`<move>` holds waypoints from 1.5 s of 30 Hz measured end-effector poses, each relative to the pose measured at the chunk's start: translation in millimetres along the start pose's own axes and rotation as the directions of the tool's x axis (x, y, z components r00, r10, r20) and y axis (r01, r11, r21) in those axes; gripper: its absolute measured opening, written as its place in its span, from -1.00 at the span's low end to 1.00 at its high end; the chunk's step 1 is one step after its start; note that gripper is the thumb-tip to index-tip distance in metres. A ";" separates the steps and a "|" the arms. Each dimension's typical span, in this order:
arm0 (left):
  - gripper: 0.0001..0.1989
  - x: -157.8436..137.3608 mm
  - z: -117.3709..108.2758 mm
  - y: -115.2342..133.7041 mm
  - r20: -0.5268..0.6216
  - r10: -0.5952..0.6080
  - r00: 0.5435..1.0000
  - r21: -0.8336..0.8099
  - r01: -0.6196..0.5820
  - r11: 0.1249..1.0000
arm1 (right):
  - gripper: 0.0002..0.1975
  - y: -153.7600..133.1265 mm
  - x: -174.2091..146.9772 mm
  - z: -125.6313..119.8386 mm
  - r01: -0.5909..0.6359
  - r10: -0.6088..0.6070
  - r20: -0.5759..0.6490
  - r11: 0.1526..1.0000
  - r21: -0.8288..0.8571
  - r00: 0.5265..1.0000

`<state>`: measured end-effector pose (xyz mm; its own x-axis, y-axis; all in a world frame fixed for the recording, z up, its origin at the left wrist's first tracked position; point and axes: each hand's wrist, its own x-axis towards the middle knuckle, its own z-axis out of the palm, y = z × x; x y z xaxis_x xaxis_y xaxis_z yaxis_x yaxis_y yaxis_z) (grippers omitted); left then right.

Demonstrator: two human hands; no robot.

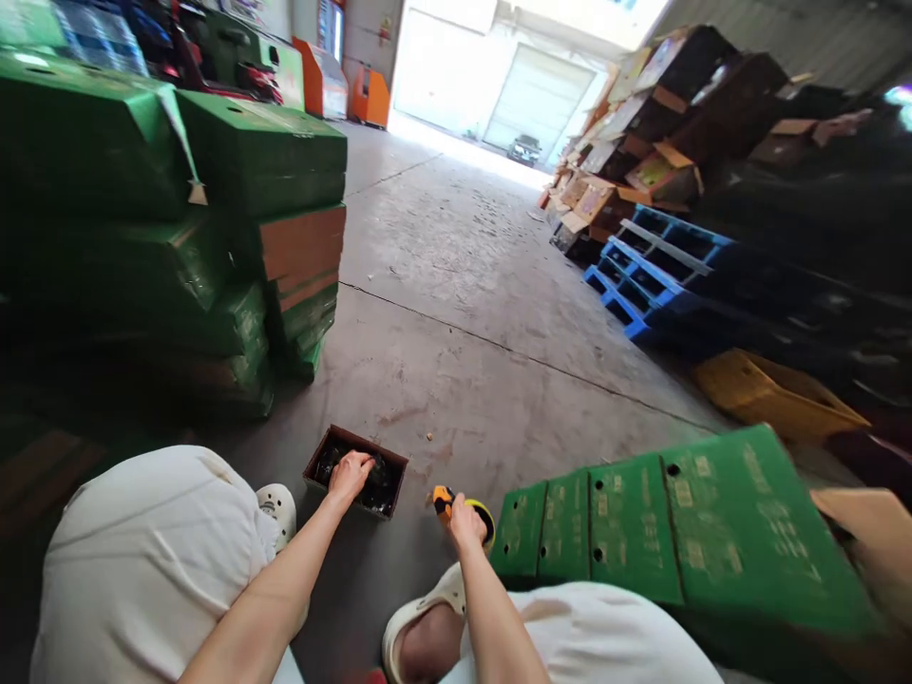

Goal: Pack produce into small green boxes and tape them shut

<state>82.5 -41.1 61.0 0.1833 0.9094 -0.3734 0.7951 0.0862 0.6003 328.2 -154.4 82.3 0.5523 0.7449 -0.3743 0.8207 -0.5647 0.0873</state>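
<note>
A small open cardboard box (326, 445) sits on the floor between my feet, with shiny dark plastic (375, 489) inside it. My left hand (351, 478) reaches into the box, its fingers curled and pinching at the dark plastic. What lies under the plastic is hidden. To the right of the box, my right hand (466, 524) is wrapped around a tape dispenser (443, 502) with an orange and black body. A yellow roll of tape shows beside that hand. The dispenser is apart from the box, close to the floor.
Green cartons (634, 522) stand in a row by my right knee. Taller stacks of green cartons (285, 157) rise at the left. Blue pallets (641, 271), a yellow crate (776, 394) and a pile of used boxes (605, 195) are on the right. Concrete floor (456, 247) stretches ahead.
</note>
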 end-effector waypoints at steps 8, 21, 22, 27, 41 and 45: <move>-0.69 13.6 9.0 0.4 0.024 0.002 1.000 0.052 -0.004 0.999 | -0.65 -17.6 8.0 19.5 -0.053 0.076 -0.104 0.976 0.211 0.992; -0.56 23.8 -1.7 1.3 -0.037 -0.060 0.997 -0.090 0.056 0.994 | -0.68 -153.3 -11.2 -5.3 0.618 -0.619 -0.051 0.786 -0.025 0.784; -0.56 24.4 -6.4 -1.6 -0.068 -0.071 0.995 -0.099 0.065 0.993 | -0.67 -152.8 -11.3 -5.1 0.603 -0.605 -0.041 0.796 -0.060 0.795; -0.56 25.3 -24.1 -14.4 -0.253 -0.179 0.951 -0.122 0.152 0.981 | -0.65 -144.9 -6.5 -11.3 0.573 -0.576 -0.020 0.815 -0.092 0.817; -0.48 19.4 -15.6 -16.9 -0.162 0.008 0.987 0.148 0.016 0.989 | -0.54 -150.0 -11.4 -5.2 0.578 -0.582 -0.001 0.807 -0.120 0.813; -0.51 3.3 -7.0 -23.9 -0.169 -0.042 0.985 0.297 0.091 0.951 | -0.46 -143.4 -25.5 5.8 0.627 -0.633 -0.032 0.772 -0.106 0.773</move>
<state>60.0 -37.3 50.4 0.0500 0.9606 -0.2733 0.9441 0.0438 0.3267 195.6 -94.4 73.9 -0.0878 0.9451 -0.3149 0.9952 0.0692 -0.0697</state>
